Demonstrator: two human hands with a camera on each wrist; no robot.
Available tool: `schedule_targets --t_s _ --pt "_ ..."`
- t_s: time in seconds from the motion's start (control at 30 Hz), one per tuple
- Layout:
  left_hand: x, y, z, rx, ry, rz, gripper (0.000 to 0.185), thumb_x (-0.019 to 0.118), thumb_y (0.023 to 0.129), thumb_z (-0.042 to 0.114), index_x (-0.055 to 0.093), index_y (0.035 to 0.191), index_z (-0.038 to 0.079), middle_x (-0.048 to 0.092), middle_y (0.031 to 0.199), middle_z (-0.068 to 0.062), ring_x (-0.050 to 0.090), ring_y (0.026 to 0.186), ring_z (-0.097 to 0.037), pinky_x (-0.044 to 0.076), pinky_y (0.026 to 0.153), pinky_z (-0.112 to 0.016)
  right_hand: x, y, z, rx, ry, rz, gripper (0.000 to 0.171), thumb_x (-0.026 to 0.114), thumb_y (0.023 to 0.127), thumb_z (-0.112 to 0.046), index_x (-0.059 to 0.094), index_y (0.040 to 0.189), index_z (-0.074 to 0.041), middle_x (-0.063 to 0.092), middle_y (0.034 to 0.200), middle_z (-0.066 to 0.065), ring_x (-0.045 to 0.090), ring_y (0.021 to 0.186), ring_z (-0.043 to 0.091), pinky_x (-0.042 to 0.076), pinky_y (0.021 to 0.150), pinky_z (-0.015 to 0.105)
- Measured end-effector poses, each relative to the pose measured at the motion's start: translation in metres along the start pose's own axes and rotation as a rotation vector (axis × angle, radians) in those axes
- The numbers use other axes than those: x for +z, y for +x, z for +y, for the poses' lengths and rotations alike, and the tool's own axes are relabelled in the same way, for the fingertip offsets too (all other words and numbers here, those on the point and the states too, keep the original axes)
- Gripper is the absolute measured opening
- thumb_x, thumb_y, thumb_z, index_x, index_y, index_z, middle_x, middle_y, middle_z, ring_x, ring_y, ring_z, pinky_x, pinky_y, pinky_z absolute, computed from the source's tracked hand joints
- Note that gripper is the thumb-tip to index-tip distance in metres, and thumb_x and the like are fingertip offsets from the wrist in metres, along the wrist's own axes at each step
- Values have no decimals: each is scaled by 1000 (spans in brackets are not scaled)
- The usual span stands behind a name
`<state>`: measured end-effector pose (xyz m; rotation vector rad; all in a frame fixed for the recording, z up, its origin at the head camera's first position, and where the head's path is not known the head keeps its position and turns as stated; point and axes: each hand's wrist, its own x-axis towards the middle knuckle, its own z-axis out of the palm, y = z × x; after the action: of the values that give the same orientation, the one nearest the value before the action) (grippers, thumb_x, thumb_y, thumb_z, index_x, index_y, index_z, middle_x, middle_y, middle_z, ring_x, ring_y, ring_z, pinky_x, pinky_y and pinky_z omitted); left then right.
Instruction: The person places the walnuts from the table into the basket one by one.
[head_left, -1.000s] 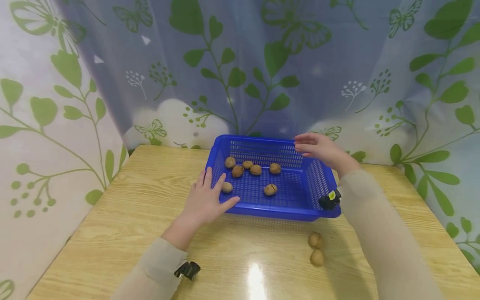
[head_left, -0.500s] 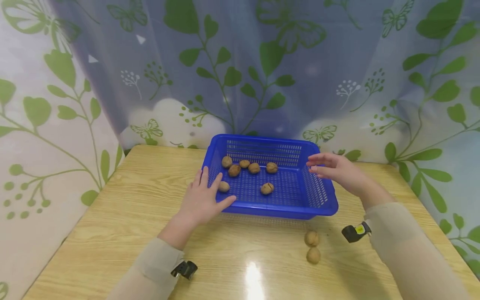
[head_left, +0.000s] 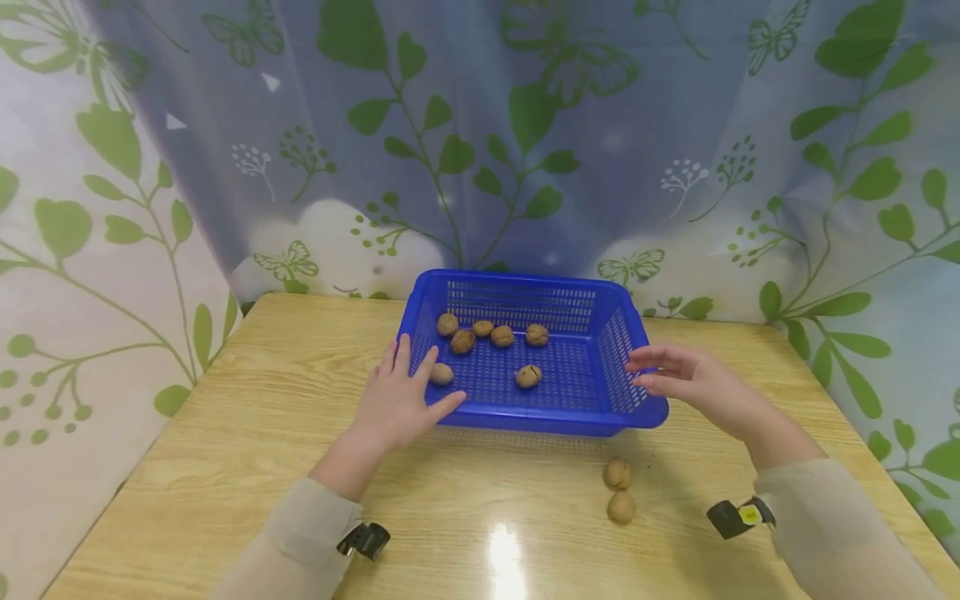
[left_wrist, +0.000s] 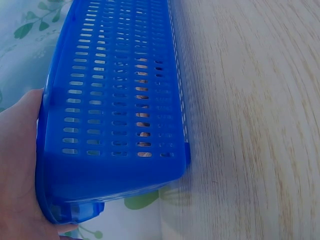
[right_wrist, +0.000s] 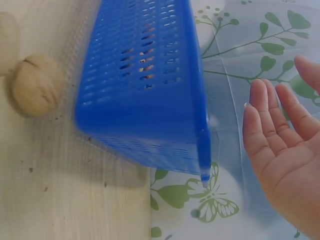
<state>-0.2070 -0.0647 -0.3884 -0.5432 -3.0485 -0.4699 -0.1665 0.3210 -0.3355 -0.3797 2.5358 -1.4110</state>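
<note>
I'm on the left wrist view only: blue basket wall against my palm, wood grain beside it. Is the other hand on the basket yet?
Observer: No. The right hand is open beside the blue basket, with a gap showing in the right wrist view.
Operator: Anything inside the basket?
Observer: Six walnuts, four in a row near the back wall.
Operator: Any outside it?
Observer: Two loose walnuts lie on the table in front of the basket's right corner.
</note>
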Motion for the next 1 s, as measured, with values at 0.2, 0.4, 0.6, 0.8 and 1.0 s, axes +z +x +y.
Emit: schedule_targets --t_s 0.2,0.4,0.6,0.8,1.0 --pt "0 0 1 4 0 -2 88 36 85 72 26 148 12 6 151 -28 1 138 -42 16 106 -58 5 -20 7 -8 -6 5 44 55 95 -20 46 131 4 55 126 18 56 106 4 42 88 20" --pt "0 0 0 7 16 -4 87 35 85 72 26 148 12 6 151 -28 2 138 -42 18 106 -58 11 -38 16 -7 22 9 42 55 95 -18 46 129 5 55 124 21 57 105 4 42 87 17" --pt "1 1 0 12 18 -6 87 35 86 71 26 148 11 6 151 -28 2 138 -42 19 105 -58 21 -54 32 -1 62 -22 39 56 94 -16 49 126 5 55 122 20 58 104 10 47 86 23" --pt "2 1 -1 15 18 5 88 36 85 72 27 148 11 6 150 -29 3 138 -43 18 105 -58 41 -60 50 -101 83 -138 34 55 94 -8 49 123 9 53 119 29 59 102 16 50 82 27" --pt "2 1 0 21 23 10 88 35 85 72 27 148 11 8 150 -30 4 138 -43 19 105 -58 61 -63 65 -215 42 -204 29 59 90 -3 54 116 9 57 112 26 60 99 17 51 79 28"
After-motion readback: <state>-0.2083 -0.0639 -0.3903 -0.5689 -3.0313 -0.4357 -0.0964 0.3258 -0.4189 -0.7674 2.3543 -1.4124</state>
